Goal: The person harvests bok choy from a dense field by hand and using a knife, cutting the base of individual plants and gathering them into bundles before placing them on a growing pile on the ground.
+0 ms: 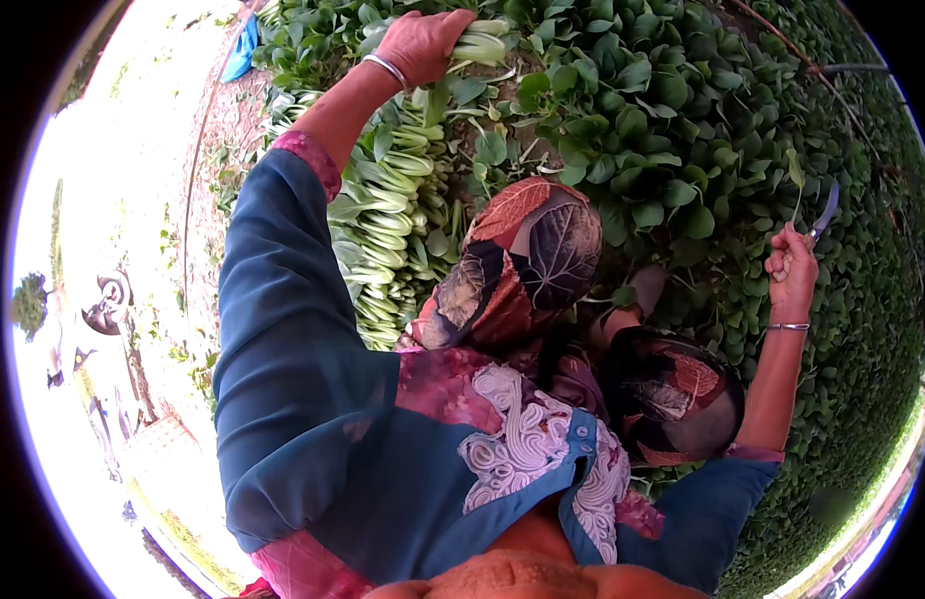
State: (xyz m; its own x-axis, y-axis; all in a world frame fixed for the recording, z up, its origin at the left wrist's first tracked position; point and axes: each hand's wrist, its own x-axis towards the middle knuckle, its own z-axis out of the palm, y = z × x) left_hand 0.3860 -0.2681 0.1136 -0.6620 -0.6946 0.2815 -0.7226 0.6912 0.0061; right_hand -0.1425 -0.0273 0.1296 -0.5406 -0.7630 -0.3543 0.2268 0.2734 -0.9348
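With fingers curled around it, my left hand [425, 46] grips a bunch of pak choi [481, 43], its pale cut stems pointing right. Below that arm runs a long row of cut pak choi [388, 213] laid side by side, white stem ends to the right. Out on the right, my right hand [793, 262] is closed around the handle of a small knife with a curved blade [828, 210]. A single loose leaf [795, 171] on a thin stalk also sticks up from those fingers. The knife handle is mostly hidden in the palm.
Dense growing pak choi [649, 142] covers the ground ahead and to the right. Bare soil with leaf scraps [500, 142] lies between the cut row and the standing plants. A blue plastic bag [242, 51] is at upper left. A thin hose or rod [852, 69] crosses the plants.
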